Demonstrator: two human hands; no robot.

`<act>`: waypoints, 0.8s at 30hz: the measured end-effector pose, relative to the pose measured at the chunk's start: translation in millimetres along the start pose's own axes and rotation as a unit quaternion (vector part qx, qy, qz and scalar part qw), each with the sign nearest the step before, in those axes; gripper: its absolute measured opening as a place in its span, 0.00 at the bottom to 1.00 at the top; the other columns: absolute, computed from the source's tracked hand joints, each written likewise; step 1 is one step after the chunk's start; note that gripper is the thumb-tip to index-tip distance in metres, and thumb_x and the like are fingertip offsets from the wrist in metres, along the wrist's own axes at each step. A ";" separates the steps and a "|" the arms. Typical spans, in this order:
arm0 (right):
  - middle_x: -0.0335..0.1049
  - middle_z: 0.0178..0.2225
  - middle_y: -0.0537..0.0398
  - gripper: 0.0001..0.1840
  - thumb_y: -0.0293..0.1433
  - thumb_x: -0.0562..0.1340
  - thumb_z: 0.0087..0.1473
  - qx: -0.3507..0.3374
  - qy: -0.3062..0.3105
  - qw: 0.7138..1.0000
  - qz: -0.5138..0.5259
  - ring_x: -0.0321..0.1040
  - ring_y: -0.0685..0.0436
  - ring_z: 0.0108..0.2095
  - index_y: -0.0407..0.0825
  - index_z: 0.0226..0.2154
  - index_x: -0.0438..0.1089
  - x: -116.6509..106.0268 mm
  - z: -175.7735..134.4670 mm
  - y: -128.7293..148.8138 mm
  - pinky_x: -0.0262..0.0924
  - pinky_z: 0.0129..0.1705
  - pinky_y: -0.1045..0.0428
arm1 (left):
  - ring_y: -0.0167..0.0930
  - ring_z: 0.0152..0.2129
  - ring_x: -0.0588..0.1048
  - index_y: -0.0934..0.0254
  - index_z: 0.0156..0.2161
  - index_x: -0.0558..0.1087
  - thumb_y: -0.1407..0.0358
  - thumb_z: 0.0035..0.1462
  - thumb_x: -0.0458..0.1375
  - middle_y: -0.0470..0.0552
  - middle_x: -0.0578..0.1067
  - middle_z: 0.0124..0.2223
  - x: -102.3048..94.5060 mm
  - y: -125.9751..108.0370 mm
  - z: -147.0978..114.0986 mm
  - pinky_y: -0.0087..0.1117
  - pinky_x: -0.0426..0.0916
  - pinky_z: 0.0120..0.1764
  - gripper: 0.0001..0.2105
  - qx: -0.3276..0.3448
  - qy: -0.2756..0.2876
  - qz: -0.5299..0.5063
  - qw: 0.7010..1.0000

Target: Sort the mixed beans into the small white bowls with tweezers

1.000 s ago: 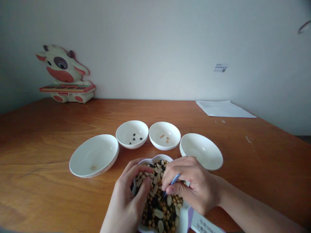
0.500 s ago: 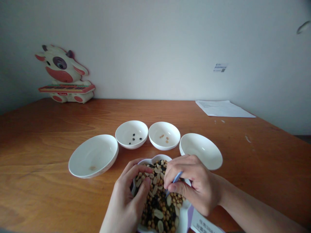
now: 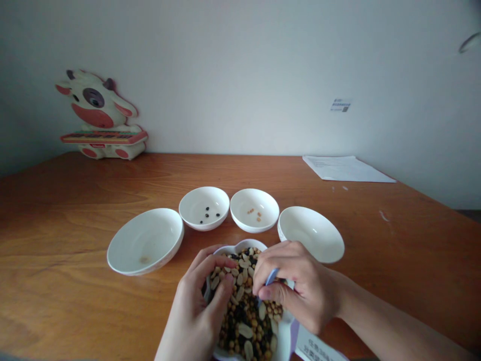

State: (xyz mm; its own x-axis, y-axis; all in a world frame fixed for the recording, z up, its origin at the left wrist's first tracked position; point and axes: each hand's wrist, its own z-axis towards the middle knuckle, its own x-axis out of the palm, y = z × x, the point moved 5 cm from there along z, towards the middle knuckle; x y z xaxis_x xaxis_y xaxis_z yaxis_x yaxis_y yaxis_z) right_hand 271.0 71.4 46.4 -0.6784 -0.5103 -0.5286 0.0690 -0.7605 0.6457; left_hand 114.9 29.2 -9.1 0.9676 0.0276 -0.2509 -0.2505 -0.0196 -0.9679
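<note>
A white, purple-edged tray (image 3: pixel 285 333) close in front of me is filled with mixed peanuts (image 3: pixel 245 330), yellow beans (image 3: pixel 259 331) and black beans (image 3: pixel 237 313). My left hand (image 3: pixel 201 296) grips the tray's left rim, its thumb reaching in over the contents. Between the thumb and fingers of my right hand (image 3: pixel 296 286) is a pair of blue tweezers (image 3: pixel 271 277), pointing down among the nuts. The tips are mostly hidden, so whether they pinch anything is unclear.
Four bowls arc beyond the tray: a left bowl (image 3: pixel 146 225) with a brownish spot, one with black beans (image 3: pixel 205 200), one with light-brown pieces (image 3: pixel 253 198), and a right bowl (image 3: pixel 311 228). Behind are a cow toy keyboard (image 3: pixel 103 135) and papers (image 3: pixel 345 168). A printed card (image 3: pixel 315 346) lies below.
My right hand has shifted very slightly, and the tweezers sit a little lower and further left in its grip. The left hand, the tray and the bowls have stayed put.
</note>
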 end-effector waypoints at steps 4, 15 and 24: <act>0.75 0.25 0.49 0.09 0.27 0.58 0.59 -0.006 -0.005 1.000 0.003 0.71 0.47 0.26 0.43 0.30 0.72 -0.7 0.4 0.9 0.64 0.30 0.53 | 0.32 0.49 0.72 0.58 0.41 0.71 0.52 0.60 0.54 0.49 0.70 0.54 0.1 -0.8 0.0 0.32 0.66 0.52 0.13 0.005 -0.002 0.000 1.000; 0.74 0.25 0.50 0.08 0.27 0.57 0.60 0.004 -0.040 0.999 -0.017 0.70 0.47 0.26 0.44 0.31 0.71 -4.2 -0.6 0.6 0.64 0.29 0.53 | 0.33 0.48 0.73 0.59 0.39 0.71 0.53 0.59 0.55 0.50 0.70 0.52 1.8 -0.6 0.9 0.32 0.67 0.51 0.12 0.001 -0.001 -0.012 1.000; 0.75 0.26 0.49 0.08 0.25 0.58 0.59 -0.002 -0.027 0.999 -0.016 0.70 0.47 0.26 0.43 0.32 0.72 -1.3 1.4 1.5 0.66 0.30 0.53 | 0.31 0.48 0.73 0.58 0.39 0.71 0.54 0.60 0.54 0.48 0.71 0.50 0.8 -1.6 1.1 0.30 0.66 0.51 0.11 0.006 0.003 -0.011 1.000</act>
State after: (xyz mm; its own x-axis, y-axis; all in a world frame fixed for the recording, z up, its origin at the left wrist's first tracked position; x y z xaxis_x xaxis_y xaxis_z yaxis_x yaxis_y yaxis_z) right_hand 271.0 71.4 48.8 -0.7192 -0.4634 -0.5178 0.0494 -0.7774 0.6271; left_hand 116.1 30.3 -7.7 0.9730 0.0224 -0.2298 -0.2297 -0.0080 -0.9732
